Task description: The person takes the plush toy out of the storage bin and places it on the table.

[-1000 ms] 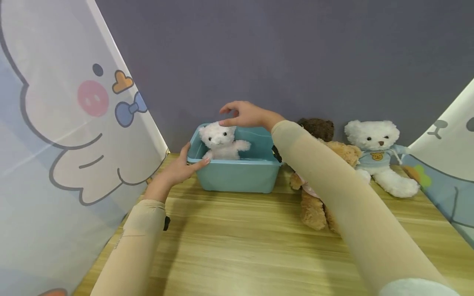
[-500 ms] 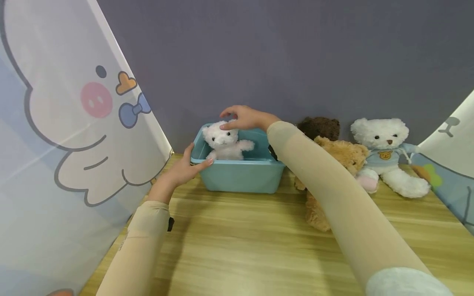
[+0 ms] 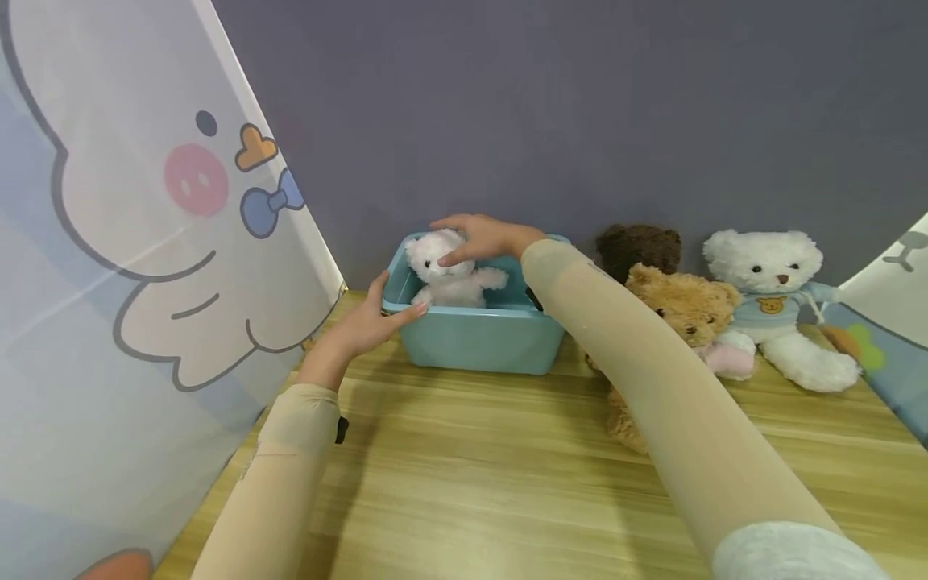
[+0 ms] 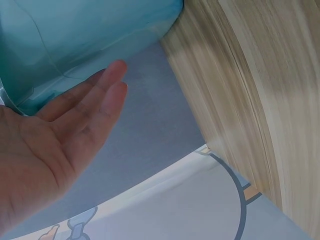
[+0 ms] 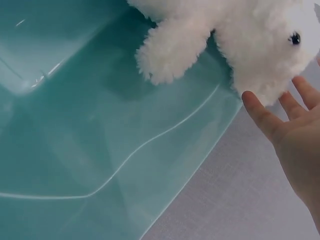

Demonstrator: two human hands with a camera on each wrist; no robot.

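Observation:
A fluffy white plush toy point(image 3: 453, 290) with dark eyes sits upright inside a light-blue plastic bin point(image 3: 482, 342), near its left end. My right hand point(image 3: 487, 237) lies over the top of the toy's head, thumb across its face; the right wrist view shows spread, fairly straight fingers against the white fur point(image 5: 175, 47). At the bin's left end is my left hand point(image 3: 362, 324), its thumb by the front rim and its fingers along the left side. In the left wrist view those fingers look straight, beside the bin's wall point(image 4: 100, 35).
Right of the bin, partly behind my right forearm, are a tan teddy bear point(image 3: 685, 302) and a dark-brown plush point(image 3: 638, 251). A white bear in a light-blue top point(image 3: 770, 304) sits further right. A grey wall point(image 3: 507, 105) backs the wooden table point(image 3: 449, 483).
My right hand has come down from just above the plush toy's head onto it, its thumb lower on the face. My left hand stays at the bin's left end. The view has shifted slightly.

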